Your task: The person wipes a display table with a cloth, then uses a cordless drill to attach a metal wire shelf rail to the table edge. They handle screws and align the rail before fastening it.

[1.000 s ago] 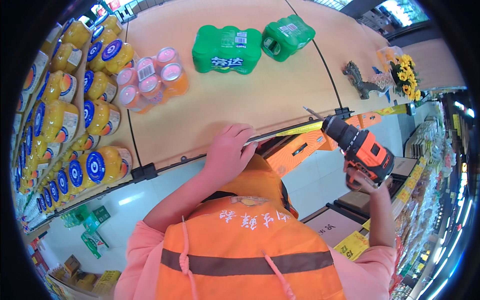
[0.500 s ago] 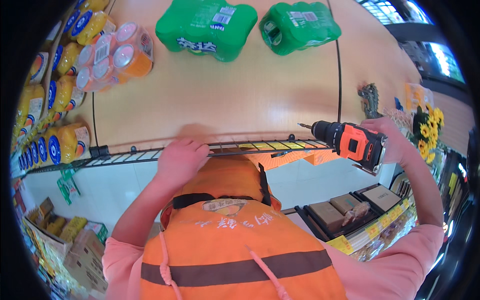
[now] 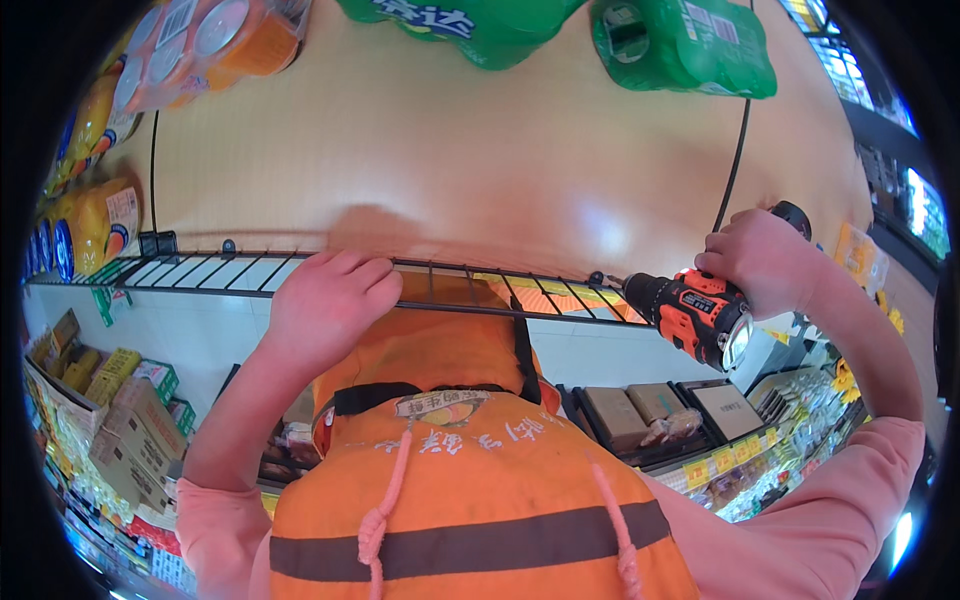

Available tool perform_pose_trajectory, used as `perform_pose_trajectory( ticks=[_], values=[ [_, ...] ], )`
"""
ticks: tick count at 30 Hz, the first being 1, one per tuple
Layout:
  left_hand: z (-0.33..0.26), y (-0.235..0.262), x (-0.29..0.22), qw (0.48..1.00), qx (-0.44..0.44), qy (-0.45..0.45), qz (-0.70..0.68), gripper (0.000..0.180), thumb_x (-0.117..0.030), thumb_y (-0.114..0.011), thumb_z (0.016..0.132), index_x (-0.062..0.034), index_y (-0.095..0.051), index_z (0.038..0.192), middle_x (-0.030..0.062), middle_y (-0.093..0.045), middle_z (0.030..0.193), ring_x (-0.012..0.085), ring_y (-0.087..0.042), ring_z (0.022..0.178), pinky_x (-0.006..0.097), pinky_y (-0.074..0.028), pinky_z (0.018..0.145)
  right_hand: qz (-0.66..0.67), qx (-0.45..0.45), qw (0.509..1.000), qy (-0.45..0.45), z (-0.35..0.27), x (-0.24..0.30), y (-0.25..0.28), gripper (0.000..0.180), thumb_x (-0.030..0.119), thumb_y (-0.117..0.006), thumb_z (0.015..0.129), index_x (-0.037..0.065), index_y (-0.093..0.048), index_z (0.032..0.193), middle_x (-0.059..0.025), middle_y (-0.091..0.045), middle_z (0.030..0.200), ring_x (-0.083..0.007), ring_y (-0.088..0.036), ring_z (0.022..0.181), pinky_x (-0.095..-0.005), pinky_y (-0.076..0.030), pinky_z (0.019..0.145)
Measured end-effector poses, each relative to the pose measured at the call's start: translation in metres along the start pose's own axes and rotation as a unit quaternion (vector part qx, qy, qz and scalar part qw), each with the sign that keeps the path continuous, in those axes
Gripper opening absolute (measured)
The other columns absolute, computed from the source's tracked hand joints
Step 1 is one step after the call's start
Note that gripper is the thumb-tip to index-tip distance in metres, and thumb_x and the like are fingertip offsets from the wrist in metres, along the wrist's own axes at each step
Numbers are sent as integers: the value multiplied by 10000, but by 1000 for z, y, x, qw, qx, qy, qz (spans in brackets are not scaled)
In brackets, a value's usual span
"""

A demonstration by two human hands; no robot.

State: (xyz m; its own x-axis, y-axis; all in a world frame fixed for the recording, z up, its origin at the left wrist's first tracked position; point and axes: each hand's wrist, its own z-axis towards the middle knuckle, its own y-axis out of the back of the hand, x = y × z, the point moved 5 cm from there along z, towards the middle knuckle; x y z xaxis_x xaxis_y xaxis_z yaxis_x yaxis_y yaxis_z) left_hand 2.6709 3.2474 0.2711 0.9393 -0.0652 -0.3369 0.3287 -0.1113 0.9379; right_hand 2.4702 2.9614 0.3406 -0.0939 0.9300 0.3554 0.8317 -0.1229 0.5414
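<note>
A narrow black wire rack [image 3: 205,277] runs along the near edge of a light wood board [image 3: 450,150]. My left hand [image 3: 335,300] is closed over the rack, left of the middle. On the right, my right hand [image 3: 765,260] grips an orange-and-black cordless drill [image 3: 690,310] by its handle. The drill's bit points left, and its tip is close to a small black round fitting [image 3: 597,278] at the rack's back edge. I cannot tell whether the two touch. A similar fitting [image 3: 229,246] shows near the rack's left end.
Green shrink-wrapped bottle packs [image 3: 690,45] stand at the far side of the board. Orange drink cans [image 3: 235,45] and yellow bottles [image 3: 95,225] line the left. Below are cardboard boxes [image 3: 135,430] and a shelf with brown boxes [image 3: 615,418].
The drill has moved from above the rack's right end down to the fitting, its bit tip now close to it. My left hand has shifted slightly left along the rack. The view has shifted nearer.
</note>
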Motion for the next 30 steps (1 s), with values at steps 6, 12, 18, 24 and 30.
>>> perform_pose_trajectory(
  ticks=[6,12,18,24,30],
  values=[
    [0,-1,1,1000,-12,-1,-7,143,-126,-587,664,-100,-535,794,22,-590,845,204,-601,878,326,-506,717,-52,51,996,49,22,0,4,260,162,-694,560,85,-585,783,-54,-552,686,-264,-591,683,-384,-466,651],
    [0,-1,1,1000,-14,2,-12,144,-135,-595,663,-105,-535,791,20,-597,853,201,-602,900,325,-506,722,-71,78,992,70,30,1,9,258,148,-692,566,92,-591,797,-48,-560,713,-252,-599,697,-375,-470,671],
    [0,1,1,1000,-16,5,-23,139,-141,-593,670,-105,-537,792,22,-598,851,205,-600,915,324,-505,728,-107,92,988,65,34,7,10,245,148,-686,575,87,-591,792,-42,-559,711,-238,-603,700,-363,-471,674],
    [1,1,2,1000,-16,5,-22,139,-145,-594,663,-104,-542,785,25,-582,820,206,-594,885,324,-502,720,-150,88,981,90,35,15,12,199,141,-669,600,86,-585,773,-39,-551,700,-222,-602,689,-347,-470,670],
    [-1,0,2,999,-22,8,-36,138,-143,-596,661,-102,-544,782,23,-576,806,204,-588,859,316,-495,712,-178,77,975,104,39,19,15,155,127,-656,640,87,-584,771,-38,-551,701,-217,-599,685,-335,-469,670]
  ],
)
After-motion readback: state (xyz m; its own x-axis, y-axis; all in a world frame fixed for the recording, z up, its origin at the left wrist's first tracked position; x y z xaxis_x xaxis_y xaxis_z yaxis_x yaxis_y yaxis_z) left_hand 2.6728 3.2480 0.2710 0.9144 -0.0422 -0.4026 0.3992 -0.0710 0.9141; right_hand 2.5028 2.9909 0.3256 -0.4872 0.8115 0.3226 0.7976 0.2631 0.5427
